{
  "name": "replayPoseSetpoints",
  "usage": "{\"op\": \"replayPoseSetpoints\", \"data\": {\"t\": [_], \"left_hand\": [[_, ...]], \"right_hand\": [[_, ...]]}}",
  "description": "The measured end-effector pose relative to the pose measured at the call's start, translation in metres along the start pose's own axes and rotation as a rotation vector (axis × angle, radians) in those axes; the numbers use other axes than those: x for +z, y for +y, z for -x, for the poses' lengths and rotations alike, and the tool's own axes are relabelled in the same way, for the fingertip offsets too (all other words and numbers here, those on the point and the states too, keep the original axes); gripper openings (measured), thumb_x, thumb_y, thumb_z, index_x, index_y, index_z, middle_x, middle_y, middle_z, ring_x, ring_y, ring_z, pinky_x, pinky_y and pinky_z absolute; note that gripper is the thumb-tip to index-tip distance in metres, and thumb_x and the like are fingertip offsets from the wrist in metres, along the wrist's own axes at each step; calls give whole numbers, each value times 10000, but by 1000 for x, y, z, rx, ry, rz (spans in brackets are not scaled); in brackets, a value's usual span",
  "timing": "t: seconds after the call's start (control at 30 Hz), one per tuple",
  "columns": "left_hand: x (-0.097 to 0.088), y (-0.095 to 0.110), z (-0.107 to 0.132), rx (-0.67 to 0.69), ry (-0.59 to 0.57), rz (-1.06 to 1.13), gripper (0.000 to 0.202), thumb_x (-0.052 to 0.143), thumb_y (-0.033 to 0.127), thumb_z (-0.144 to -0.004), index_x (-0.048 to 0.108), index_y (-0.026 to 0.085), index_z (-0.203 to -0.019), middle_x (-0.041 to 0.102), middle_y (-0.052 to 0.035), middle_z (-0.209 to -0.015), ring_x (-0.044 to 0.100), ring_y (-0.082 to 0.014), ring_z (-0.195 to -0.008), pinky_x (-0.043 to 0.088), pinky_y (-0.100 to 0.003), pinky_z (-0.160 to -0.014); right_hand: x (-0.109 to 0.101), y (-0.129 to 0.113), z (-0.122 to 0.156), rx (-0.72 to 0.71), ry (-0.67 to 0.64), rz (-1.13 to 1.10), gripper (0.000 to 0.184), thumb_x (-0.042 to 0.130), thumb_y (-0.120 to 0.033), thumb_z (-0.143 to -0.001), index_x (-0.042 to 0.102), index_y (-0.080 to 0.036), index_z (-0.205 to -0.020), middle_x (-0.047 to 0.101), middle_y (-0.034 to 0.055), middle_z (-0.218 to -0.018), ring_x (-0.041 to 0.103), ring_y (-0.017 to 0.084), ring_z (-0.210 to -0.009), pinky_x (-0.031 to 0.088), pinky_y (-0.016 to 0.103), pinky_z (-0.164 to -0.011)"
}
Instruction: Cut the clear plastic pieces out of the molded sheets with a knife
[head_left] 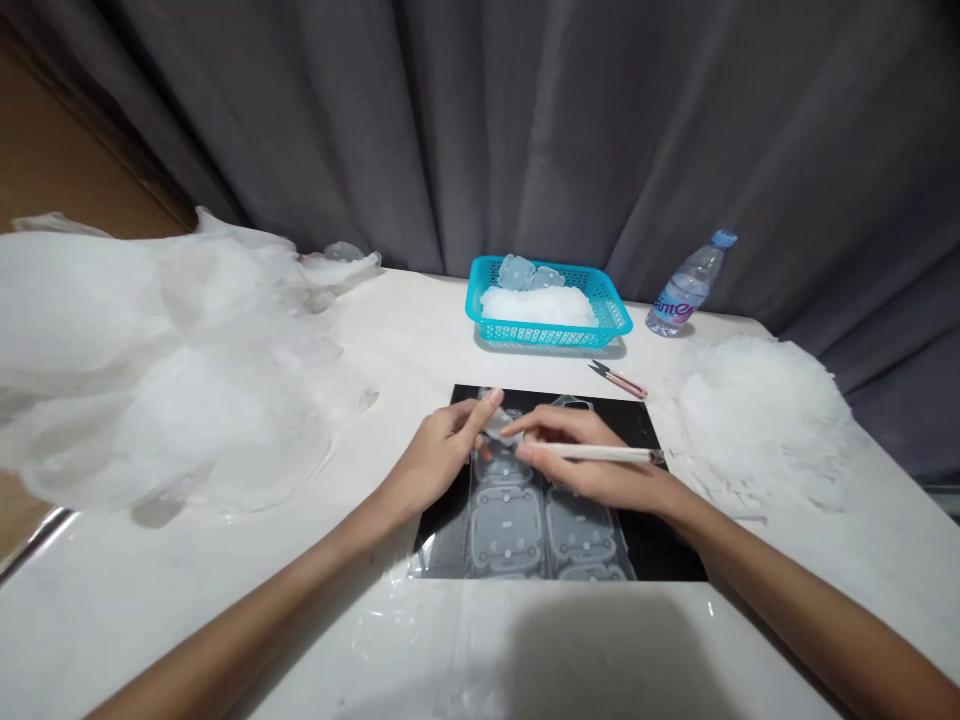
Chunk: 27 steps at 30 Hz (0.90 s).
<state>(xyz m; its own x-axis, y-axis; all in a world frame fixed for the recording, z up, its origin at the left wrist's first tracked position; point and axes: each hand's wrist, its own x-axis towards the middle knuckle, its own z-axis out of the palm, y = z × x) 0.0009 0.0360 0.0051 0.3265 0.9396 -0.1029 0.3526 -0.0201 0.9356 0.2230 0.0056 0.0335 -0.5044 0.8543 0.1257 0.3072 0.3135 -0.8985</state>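
My left hand (442,450) is closed with thumb and fingers on a small translucent plastic piece (498,422). My right hand (600,465) grips a slim white pen-like tool (600,453), its tip pointing left toward that piece; the tip itself is too small to make out. Fingers of the right hand come close to the piece, but whether they touch it I cannot tell. Beneath both hands, clear molded plastic sheets (506,530) with rounded square shapes lie on a black board (660,550).
Beyond the board stands a blue basket (551,335) holding translucent pieces, with pink-handled thread snips (619,380) in front. A water bottle (686,290) stands at right. Piles of filmy white plastic (187,380) lie left and right on the white table (360,640). A grey curtain (510,130) hangs behind.
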Motion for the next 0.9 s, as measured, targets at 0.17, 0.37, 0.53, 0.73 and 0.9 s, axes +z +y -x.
{"op": "replayPoseSetpoints", "data": {"t": [0.17, 0.37, 0.53, 0.73, 0.9], "left_hand": [[2, -13, -3, 70, -54, 164, 363, 760, 484, -874, 665, 176, -1040, 660, 1, -780, 599, -167, -720, 427, -284, -674], [5, -17, 1, 114, -29, 135, 384, 768, 437, -884, 567, 209, -1118, 633, 49, -716, 506, -129, -639, 353, -256, -618], [5, -17, 2, 115, 1, 76, 338, 746, 414, -887, 505, 214, -1012, 756, -7, -836, 535, -127, -631, 336, -255, -611], [11, -12, 7, 83, 49, 53, 318, 714, 417, -890, 480, 216, -964, 778, -20, -793, 639, -165, -645, 392, -260, -612], [11, -13, 3, 81, 112, 129, 326, 740, 392, -856, 475, 220, -932, 755, -7, -716, 704, -195, -665, 466, -279, -644]], "right_hand": [[-27, -7, -3, -96, -35, 125, 341, 502, -403, -1088, 789, -218, -1093, 686, 43, -955, 640, 182, -911, 497, 328, -863], [-31, 6, -38, -161, 73, 383, 413, 373, -361, -1129, 722, -168, -1025, 636, 91, -1066, 591, 222, -1069, 441, 386, -998], [-3, 13, -60, -85, -43, 366, 154, 738, -293, -961, 713, -160, -887, 716, 42, -944, 608, 192, -940, 423, 308, -854], [1, 9, -62, -70, -25, 449, 147, 760, -271, -939, 720, -170, -840, 716, 20, -905, 599, 170, -888, 375, 277, -780], [3, 5, -60, -128, 10, 569, 151, 691, -259, -994, 710, -171, -873, 704, 33, -928, 596, 176, -890, 356, 282, -763]]}}
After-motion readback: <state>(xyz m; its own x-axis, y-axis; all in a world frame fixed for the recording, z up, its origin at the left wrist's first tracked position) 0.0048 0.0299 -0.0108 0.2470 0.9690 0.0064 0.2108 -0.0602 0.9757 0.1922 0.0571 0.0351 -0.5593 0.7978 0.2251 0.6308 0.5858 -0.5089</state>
